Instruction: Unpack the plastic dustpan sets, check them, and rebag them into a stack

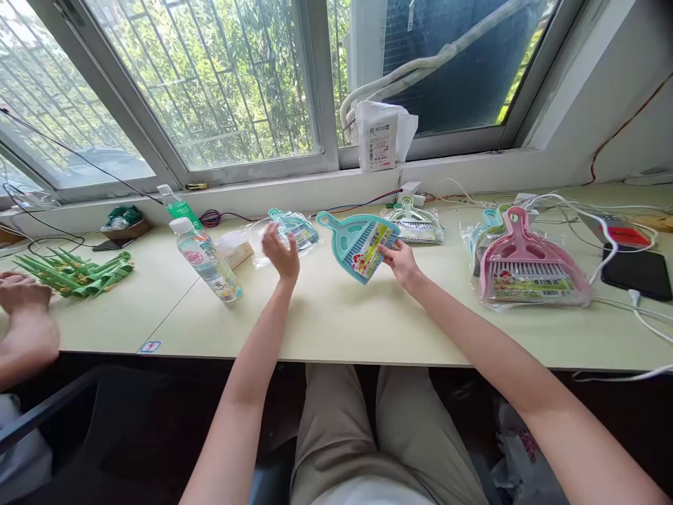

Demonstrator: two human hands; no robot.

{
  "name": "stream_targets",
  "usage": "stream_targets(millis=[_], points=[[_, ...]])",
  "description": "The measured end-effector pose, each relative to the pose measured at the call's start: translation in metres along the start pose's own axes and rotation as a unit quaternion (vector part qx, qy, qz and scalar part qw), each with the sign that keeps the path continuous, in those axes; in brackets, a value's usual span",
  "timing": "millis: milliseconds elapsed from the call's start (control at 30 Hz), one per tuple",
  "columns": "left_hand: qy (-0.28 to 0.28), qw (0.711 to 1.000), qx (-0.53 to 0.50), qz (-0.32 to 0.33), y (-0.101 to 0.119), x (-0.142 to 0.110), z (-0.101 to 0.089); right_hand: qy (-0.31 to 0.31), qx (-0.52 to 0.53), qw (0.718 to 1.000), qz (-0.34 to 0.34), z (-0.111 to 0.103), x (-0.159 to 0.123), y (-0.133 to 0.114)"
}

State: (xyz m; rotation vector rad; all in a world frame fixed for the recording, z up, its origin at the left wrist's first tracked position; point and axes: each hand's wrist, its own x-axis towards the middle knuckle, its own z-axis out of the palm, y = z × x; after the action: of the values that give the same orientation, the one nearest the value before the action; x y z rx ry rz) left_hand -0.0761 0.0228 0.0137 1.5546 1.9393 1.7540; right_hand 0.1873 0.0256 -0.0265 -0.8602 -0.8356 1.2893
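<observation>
A teal dustpan and brush set [351, 242] with a printed label is tilted above the table, gripped at its lower right edge by my right hand [402, 263]. My left hand [281, 251] is raised to the left of it, apart from the set, fingers apart and holding nothing. Behind that hand lies a bagged teal dustpan set [301, 230]. A bagged pale green dustpan set [415, 223] lies beyond my right hand. On the right, a pink dustpan set [528, 270] in clear wrap rests over other bagged sets.
Two bottles, a clear one [207, 259] and a green-labelled one [180, 207], stand left of my left hand. Green stems [78, 272] lie farther left, near another person's hand [24, 291]. A phone [637, 272] and white cables are at right. A white package [379, 137] stands on the sill.
</observation>
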Motion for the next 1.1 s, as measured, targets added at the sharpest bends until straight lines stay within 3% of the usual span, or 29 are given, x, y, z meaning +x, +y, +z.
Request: stream_targets(millis=[33,100,133,200,300,367,467,500,533,567,600,667,733,800,867,933,1000,1100], points=[[-0.099,0.992,-0.076,-0.008,0.006,-0.008,0.008,-0.007,0.001,1.0,-0.003,0.003,-0.002,0.0],[-0.277,0.941,-0.186,-0.053,0.014,-0.022,0.025,-0.024,-0.01,1.0,0.0,0.008,-0.005,-0.001],[-0.317,0.921,-0.218,-0.061,0.014,-0.028,0.032,-0.037,-0.025,0.999,0.008,0.009,-0.005,-0.003],[-0.331,0.905,-0.257,-0.076,0.012,-0.036,0.041,-0.069,-0.085,0.994,0.031,0.007,-0.002,-0.01],[-0.259,0.921,-0.27,-0.105,0.004,-0.036,0.045,-0.054,-0.288,0.956,0.028,-0.01,0.01,-0.026],[-0.217,0.931,-0.265,-0.129,-0.001,-0.03,0.044,-0.023,-0.485,0.874,0.01,-0.027,0.017,-0.039],[-0.184,0.936,-0.257,-0.154,-0.004,-0.022,0.041,0.005,-0.723,0.69,0.023,-0.051,0.02,-0.059],[-0.18,0.938,-0.253,-0.154,-0.004,-0.021,0.041,0.035,-0.766,0.642,0.012,-0.055,0.018,-0.064],[-0.178,0.941,-0.248,-0.148,-0.003,-0.021,0.041,0.069,-0.788,0.611,-0.016,-0.055,0.015,-0.069],[-0.18,0.943,-0.244,-0.134,-0.002,-0.022,0.041,0.099,-0.793,0.599,-0.06,-0.052,0.012,-0.071],[-0.186,0.945,-0.243,-0.116,0.0,-0.024,0.042,0.116,-0.782,0.602,-0.115,-0.046,0.007,-0.072],[-0.215,0.943,-0.245,-0.072,0.005,-0.033,0.044,0.099,-0.732,0.634,-0.23,-0.027,-0.004,-0.067],[-0.269,0.93,-0.249,-0.03,0.011,-0.044,0.048,0.024,-0.682,0.661,-0.31,-0.003,-0.017,-0.053],[-0.322,0.912,-0.253,0.005,0.016,-0.057,0.052,-0.06,-0.665,0.658,-0.349,0.018,-0.031,-0.034],[-0.346,0.902,-0.257,0.021,0.018,-0.068,0.055,-0.092,-0.679,0.642,-0.343,0.03,-0.041,-0.018],[-0.346,0.9,-0.264,0.017,0.019,-0.073,0.056,-0.086,-0.69,0.645,-0.316,0.035,-0.045,-0.008],[-0.36,0.891,-0.275,-0.003,0.018,-0.072,0.057,-0.063,-0.667,0.685,-0.286,0.034,-0.045,-0.006],[-0.411,0.863,-0.293,-0.026,0.016,-0.062,0.056,-0.018,-0.584,0.773,-0.246,0.029,-0.039,-0.01]])
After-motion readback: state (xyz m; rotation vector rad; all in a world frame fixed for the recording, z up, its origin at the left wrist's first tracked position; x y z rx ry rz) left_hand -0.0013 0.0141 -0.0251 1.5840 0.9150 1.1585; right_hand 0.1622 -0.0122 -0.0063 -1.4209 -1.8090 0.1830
